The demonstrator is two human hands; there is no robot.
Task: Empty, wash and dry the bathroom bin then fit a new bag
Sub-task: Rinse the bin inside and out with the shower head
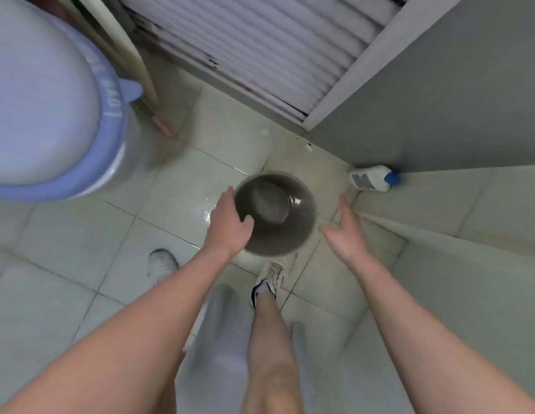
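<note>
Bin: round, grey, open-topped, standing upright on the pale tiled floor just ahead of our feet; we are looking straight down into it and seeing only its dark bare inside, with no bag showing

Left hand: we are reaching it over the bin's near left rim, thumb hooking inside the rim and fingers lying along the outside, so it is grasping the edge of the bin

Right hand: we are holding it out just to the right of the bin, palm turned inward, fingers straight and spread, released and gripping nothing; it is near the bin but not touching it

Shoes: we are standing with the right shoe, white with dark trim, just below the bin, and the left shoe, white, further to the left

Wet patch: shining on the tile just beside the bin's left side

Bottle: white with a blue cap, lying on its side at the foot of the grey wall, to the upper right of the bin and apart from it

Large container: pale with a blue rim, sitting at the far left, well apart from the bin

Slatted door: white, running across the top of the view
</note>
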